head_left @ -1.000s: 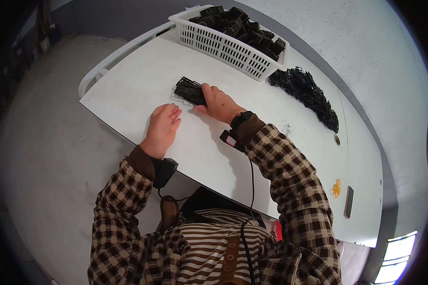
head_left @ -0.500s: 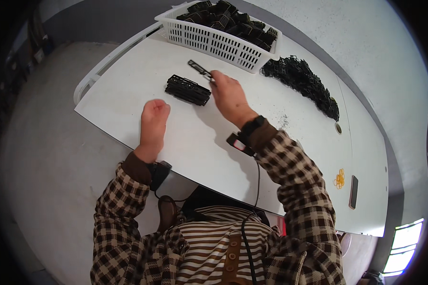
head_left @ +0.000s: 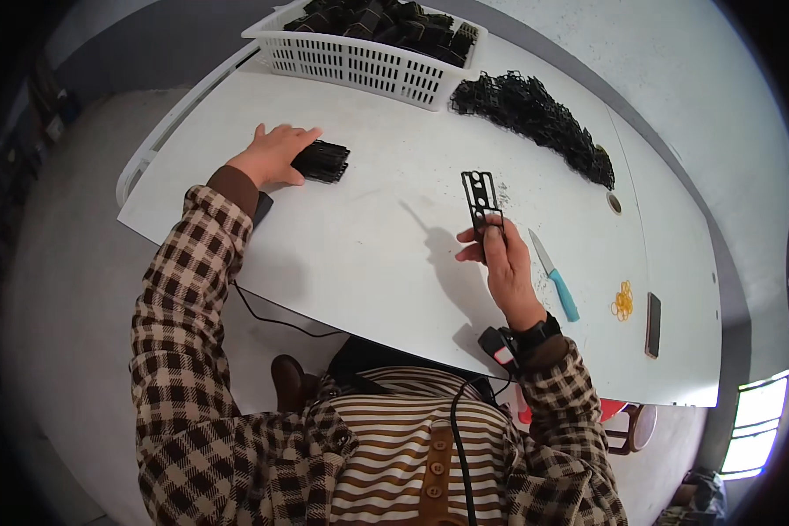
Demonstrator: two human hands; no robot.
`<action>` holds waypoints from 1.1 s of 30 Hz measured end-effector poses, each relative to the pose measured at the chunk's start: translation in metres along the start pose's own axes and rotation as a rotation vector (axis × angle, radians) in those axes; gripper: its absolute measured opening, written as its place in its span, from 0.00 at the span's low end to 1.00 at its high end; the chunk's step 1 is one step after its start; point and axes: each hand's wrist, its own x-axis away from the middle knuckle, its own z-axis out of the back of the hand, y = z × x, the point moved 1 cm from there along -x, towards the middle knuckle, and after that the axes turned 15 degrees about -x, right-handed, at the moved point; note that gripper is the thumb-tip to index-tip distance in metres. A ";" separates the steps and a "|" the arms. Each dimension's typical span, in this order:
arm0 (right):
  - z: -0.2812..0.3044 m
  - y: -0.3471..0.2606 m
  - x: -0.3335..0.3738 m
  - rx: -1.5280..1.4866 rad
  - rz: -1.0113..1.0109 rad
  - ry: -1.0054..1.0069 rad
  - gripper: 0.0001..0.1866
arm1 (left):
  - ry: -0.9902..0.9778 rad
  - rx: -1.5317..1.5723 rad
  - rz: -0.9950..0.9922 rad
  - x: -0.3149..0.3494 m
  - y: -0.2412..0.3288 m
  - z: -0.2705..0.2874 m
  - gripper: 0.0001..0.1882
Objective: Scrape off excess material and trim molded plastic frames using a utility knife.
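Note:
My right hand (head_left: 500,259) holds a flat black plastic strip (head_left: 481,196) with holes upright above the white table (head_left: 386,245), pinched at its lower end. My left hand (head_left: 272,153) rests on the table at the left, fingers touching a small stack of black plastic pieces (head_left: 322,160). A white slotted basket (head_left: 359,57) full of black parts stands at the far edge. A loose heap of black parts (head_left: 535,118) lies to its right.
A small knife with a teal handle (head_left: 554,276) lies just right of my right hand. Yellow rubber bands (head_left: 622,301) and a dark phone (head_left: 652,325) sit near the right edge. A cable runs from my wrist device (head_left: 498,349) down to my chest.
My right hand has lifted one black strip away from the stack and carried it to the right. My left hand moved up onto the stack. The view shifted.

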 end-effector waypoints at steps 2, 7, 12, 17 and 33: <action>0.014 0.005 0.013 -0.023 -0.026 0.027 0.15 | -0.216 0.080 0.049 -0.007 0.003 0.000 0.41; 0.054 -0.003 0.024 -0.045 -0.158 0.160 0.17 | -0.250 0.038 0.233 -0.026 0.016 -0.025 0.40; 0.080 -0.010 0.012 -0.448 -0.364 -0.014 0.18 | 0.265 -0.002 0.164 -0.029 0.070 -0.001 0.34; 0.129 -0.024 0.023 -0.490 -0.432 -0.167 0.18 | 0.131 1.331 -0.086 -0.038 0.217 0.048 0.17; 0.262 -0.024 0.026 -0.486 -0.356 0.114 0.12 | -0.023 1.903 0.103 -0.111 0.349 0.053 0.10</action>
